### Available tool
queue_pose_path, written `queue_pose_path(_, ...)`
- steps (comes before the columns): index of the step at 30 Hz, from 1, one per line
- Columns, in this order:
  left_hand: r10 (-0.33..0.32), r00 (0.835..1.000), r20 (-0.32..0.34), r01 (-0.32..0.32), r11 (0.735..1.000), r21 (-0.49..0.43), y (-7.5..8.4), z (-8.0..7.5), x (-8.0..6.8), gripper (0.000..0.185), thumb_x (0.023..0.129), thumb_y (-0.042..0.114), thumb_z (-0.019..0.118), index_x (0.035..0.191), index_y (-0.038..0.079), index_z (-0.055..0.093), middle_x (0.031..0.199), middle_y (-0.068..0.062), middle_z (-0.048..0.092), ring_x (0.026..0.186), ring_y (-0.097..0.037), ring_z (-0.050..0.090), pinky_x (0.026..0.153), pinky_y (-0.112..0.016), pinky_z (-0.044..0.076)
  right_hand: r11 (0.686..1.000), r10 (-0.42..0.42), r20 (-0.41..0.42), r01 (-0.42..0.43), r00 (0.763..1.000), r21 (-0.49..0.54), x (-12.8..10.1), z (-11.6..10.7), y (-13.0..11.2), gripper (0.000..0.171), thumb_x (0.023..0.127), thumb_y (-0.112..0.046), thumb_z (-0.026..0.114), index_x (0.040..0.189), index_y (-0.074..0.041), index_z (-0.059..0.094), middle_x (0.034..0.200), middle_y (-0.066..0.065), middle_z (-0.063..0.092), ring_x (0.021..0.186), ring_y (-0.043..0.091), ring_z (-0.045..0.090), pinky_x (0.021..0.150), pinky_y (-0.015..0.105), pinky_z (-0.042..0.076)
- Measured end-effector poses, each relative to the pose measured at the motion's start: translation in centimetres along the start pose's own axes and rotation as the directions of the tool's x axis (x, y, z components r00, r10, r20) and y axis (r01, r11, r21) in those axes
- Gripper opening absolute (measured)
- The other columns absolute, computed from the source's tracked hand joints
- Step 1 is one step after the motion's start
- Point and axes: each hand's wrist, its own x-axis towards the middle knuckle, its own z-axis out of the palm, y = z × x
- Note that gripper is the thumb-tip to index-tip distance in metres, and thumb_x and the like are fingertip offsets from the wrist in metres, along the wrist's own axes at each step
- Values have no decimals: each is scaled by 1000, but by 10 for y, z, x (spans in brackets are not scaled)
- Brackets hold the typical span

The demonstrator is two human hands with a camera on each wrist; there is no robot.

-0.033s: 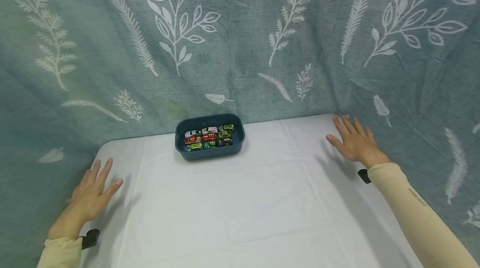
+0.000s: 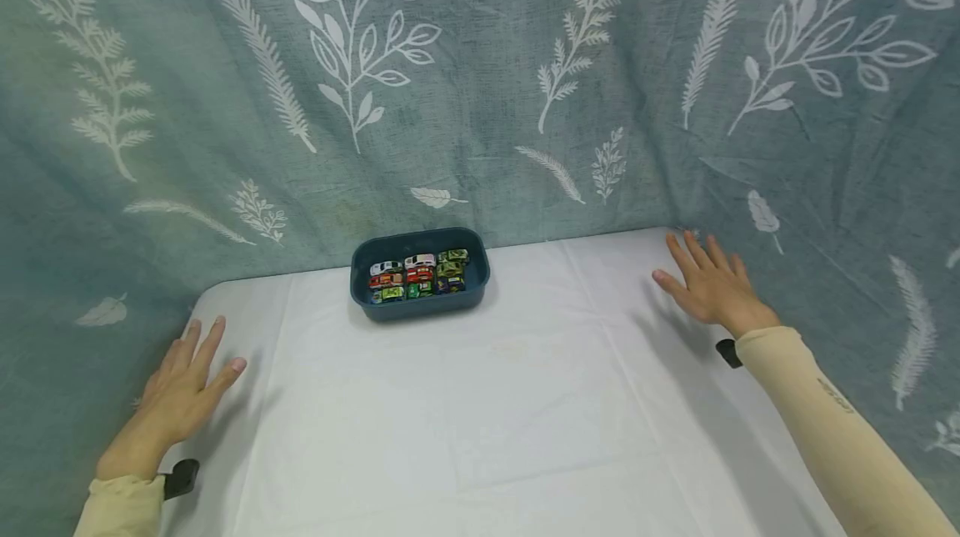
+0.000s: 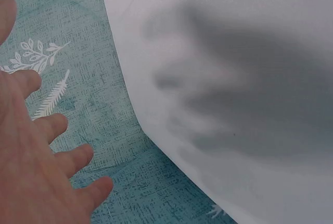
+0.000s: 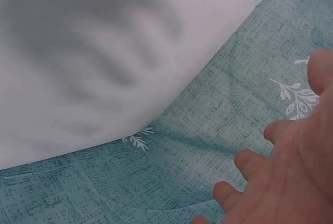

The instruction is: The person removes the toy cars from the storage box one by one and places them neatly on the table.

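We hold the left hand [image 2: 180, 391] at 8 o'clock and the right hand [image 2: 712, 287] at 3 o'clock over the worktop [image 2: 525, 404], fingers spread, gripping nothing. The blue tray [image 2: 420, 303] of toy cars [image 2: 417, 275] sits at 12 o'clock, well apart from both.

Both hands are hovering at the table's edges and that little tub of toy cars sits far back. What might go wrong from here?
The blue tub sits at the far edge of the white tablecloth, away from both the left hand and the right hand, so reaching means a stretch. The toy cars are packed tightly; picking one may drag neighbours out. The loose cloth could also slide or bunch.
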Motion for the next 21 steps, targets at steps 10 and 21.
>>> queue_pose_path(10, 48, 995, -83, -50, 998, -31, 12, 2, 4, 88, 111, 53, 45, 171, 10, -2, 172, -35, -12, 154, -67, -2, 112, -88, 11, 1000, -11, -22, 11, 1000, 12, 6, 1, -9, 89, 109, -70, 23, 172, -13, -3, 175, 30, -8, 157, 61, -8, 118, 84, -3)
queue_pose_path(21, 44, 966, -255, -108, 964, -243, 66, 11, 63, 97, 105, 52, 61, 170, 1, 9, 174, -31, -14, 158, -60, -6, 116, -87, 12, 992, -109, -155, 118, 982, 53, 34, 3, -64, 80, 110, -65, 34, 168, -10, 29, 176, 29, -8, 161, 55, -5, 119, 83, 9)
